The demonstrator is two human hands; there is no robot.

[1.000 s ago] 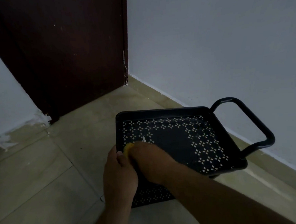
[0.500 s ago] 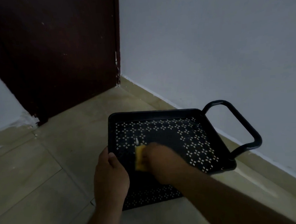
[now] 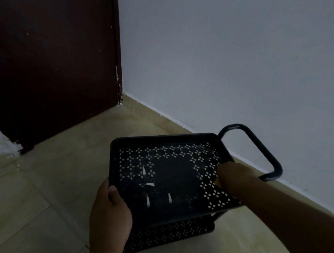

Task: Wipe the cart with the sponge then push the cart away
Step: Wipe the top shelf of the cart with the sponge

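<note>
A: Where is the cart (image 3: 163, 140) right now?

B: It stands on the tiled floor (image 3: 40, 191), close along the pale wall (image 3: 226, 65), with a dark wooden door (image 3: 48, 64) beyond its far left corner. Its top tray is black and perforated, and a second perforated tray shows beneath the near edge. A looped black handle (image 3: 260, 150) sticks out from the tray's right side, toward the wall.

A: And the hands?

B: The left hand (image 3: 109, 216) grips the near left corner of the top tray, thumb hooked over the rim onto the inner side, fingers hidden under the edge. The right hand (image 3: 234, 173) is pressed down inside the tray at its right edge, fingers curled over the sponge (image 3: 218, 182).

A: Can you see the sponge well?

B: Barely. Only a small yellow sliver peeks out under the right hand, touching the tray floor beside the right rim. The rest is covered by the hand.

A: Anything else in the tray?

B: A few pale slots in the tray floor, left of centre.
</note>
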